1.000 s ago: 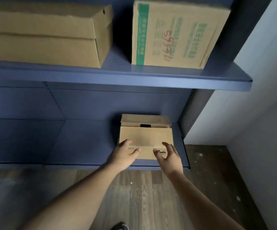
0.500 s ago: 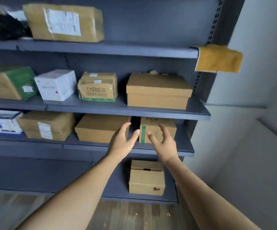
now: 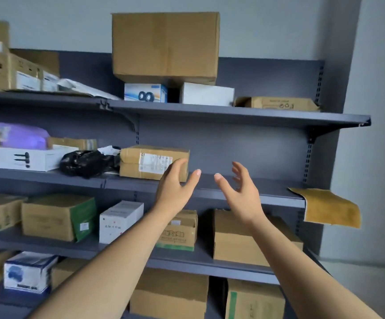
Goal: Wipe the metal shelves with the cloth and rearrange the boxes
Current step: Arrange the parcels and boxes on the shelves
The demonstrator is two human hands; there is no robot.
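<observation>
Left hand [image 3: 175, 188] raised before the labelled cardboard box [image 3: 145, 162], right hand [image 3: 242, 192] right of it, both hands' fingers [image 3: 238, 169] released, yellow cloth [image 3: 329, 208] farther right.

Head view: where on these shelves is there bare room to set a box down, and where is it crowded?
Free: the second shelf, right half, between the labelled box and the yellow cloth at its end, behind the left hand and right hand. Crowded: from the black bag leftward, the whole top shelf, the shelf below.
</observation>
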